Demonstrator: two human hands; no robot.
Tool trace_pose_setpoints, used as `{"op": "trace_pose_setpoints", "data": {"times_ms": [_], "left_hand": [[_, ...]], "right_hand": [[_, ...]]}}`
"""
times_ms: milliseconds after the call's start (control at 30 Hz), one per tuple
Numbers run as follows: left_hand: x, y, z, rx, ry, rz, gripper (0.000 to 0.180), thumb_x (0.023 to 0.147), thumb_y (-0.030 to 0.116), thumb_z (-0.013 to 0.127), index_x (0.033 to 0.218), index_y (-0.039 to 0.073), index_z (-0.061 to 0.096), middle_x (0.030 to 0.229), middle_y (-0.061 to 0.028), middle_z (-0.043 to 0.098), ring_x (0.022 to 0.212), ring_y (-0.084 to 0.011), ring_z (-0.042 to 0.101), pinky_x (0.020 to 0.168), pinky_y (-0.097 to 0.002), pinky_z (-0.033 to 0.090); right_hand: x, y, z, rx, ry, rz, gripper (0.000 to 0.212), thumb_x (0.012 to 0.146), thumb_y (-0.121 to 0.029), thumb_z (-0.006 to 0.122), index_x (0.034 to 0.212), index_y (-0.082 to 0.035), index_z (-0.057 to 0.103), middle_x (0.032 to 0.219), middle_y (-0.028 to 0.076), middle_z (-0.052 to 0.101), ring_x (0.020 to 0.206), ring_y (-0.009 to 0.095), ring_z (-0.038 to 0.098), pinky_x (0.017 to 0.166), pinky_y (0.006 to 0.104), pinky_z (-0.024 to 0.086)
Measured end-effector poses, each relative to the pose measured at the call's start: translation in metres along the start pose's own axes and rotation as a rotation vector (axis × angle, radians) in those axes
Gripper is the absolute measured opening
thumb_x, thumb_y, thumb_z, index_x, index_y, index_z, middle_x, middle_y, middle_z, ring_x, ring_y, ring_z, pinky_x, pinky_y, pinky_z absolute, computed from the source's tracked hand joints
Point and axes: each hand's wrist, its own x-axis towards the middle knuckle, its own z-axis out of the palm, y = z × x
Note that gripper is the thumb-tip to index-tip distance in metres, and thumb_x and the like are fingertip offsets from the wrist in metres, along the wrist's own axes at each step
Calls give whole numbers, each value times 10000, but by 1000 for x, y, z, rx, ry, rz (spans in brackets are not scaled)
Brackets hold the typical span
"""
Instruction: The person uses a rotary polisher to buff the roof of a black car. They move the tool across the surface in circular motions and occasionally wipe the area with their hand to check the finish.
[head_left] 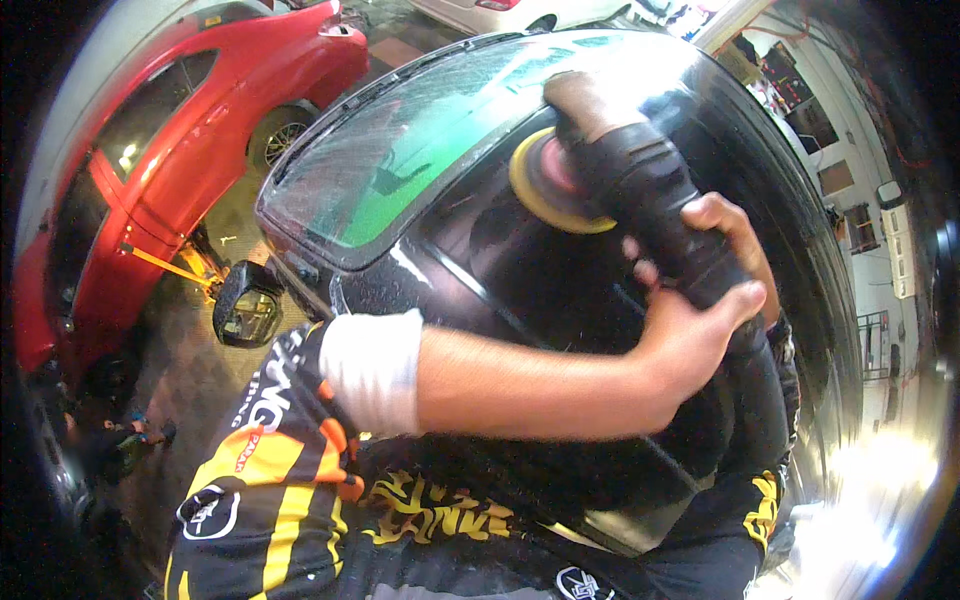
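Both my hands are wrapped round the thick black body of a power polisher (645, 185). My left hand (685, 330) grips it from the left, its bare forearm crossing in front of me below a rolled white cuff. On the far side, my right hand (740, 235) closes round the body, partly hidden behind it. The polisher has a brownish front end and a round pad (540, 190) with a yellow rim. That pad is tilted at the glossy black car roof (530, 290); whether its whole face touches cannot be made out.
Left of the roof lies the car's green-tinted windscreen (400, 190), with a black side mirror (248, 305) below it. A red car body (190, 130) stands farther left, near a yellow jack-like stand (195, 260). Behind is a white car (490, 14); a wall with shelves (850, 190) runs along the right.
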Motion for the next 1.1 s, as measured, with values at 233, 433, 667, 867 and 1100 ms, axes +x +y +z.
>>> {"op": "trace_pose_setpoints", "data": {"times_ms": [233,433,667,867,1100], "left_hand": [[210,15,30,-118,-41,-77,512,824,353,722,1180,21,565,929,-135,684,778,-311,704,719,-489,576],[311,50,10,-199,-123,-116,356,858,339,665,1057,51,597,826,-130,677,667,-316,688,647,-539,561],[157,48,-8,-182,-104,-229,306,882,370,668,1029,108,610,821,-78,668,697,-266,693,690,-492,585],[-8,23,-39,-217,-7,54,577,898,366,736,1326,108,446,1137,-47,562,1006,-175,634,829,-369,562],[-99,13,-44,-312,-120,25,686,944,374,726,1435,71,357,1289,-59,463,1237,-164,499,1051,-353,443]], "right_hand": [[176,-37,-117,347,743,-1131,631,979,-561,266,1065,-97,685,979,197,708,558,336,610,449,374,456],[184,-108,-156,-40,227,-753,527,956,-496,373,1099,-92,680,963,175,708,627,306,635,545,367,494],[143,-34,-66,-57,541,-865,431,930,-420,498,1138,-87,674,943,150,708,706,270,664,657,359,539],[26,-13,47,-108,27,27,466,841,-380,720,1086,12,664,901,130,715,767,239,698,759,359,589],[-13,16,85,-251,-286,94,360,852,-214,694,1135,0,633,881,120,667,782,238,697,724,343,591]]}}
